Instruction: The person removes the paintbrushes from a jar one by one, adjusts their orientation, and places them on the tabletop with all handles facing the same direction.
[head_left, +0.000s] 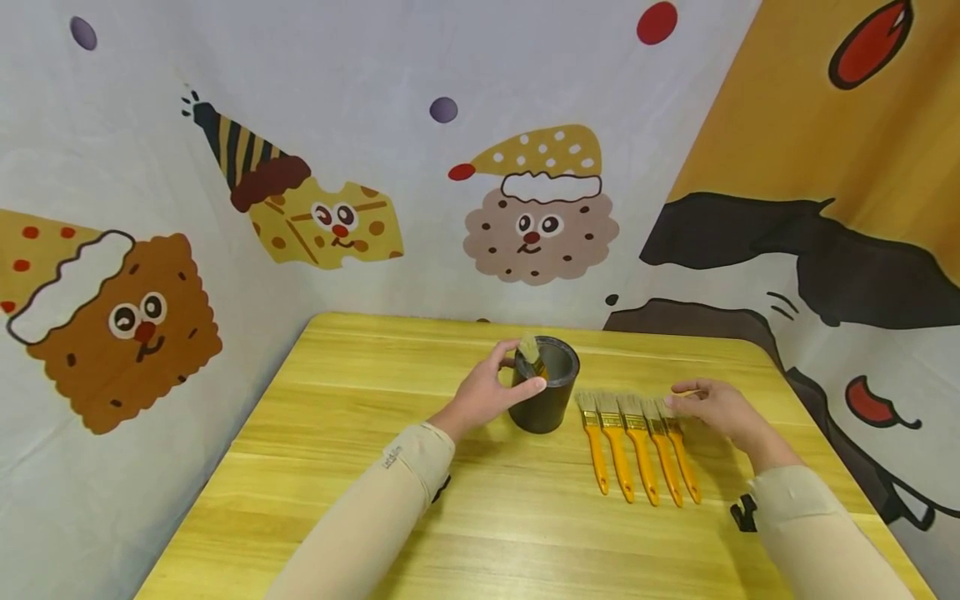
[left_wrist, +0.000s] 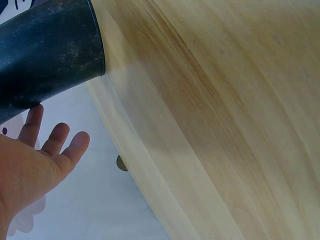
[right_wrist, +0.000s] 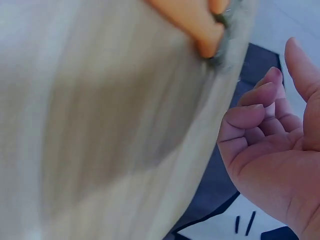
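A dark round pot stands upright, with a paintbrush leaning in it, bristles up. My left hand holds the pot from its left side, thumb across the front near the rim and fingers behind. In the left wrist view its outer fingers are loosely spread, one tip right at the pot's wall. Several paintbrushes with yellow-orange handles lie side by side, bristles away from me. My right hand is beside the rightmost bristles, fingers loosely bent, thumb apart, nothing in its grasp.
The light wooden table has its far edge just behind the pot. A cloth backdrop with cartoon figures hangs behind it. In the right wrist view, orange handles show blurred along the table's edge.
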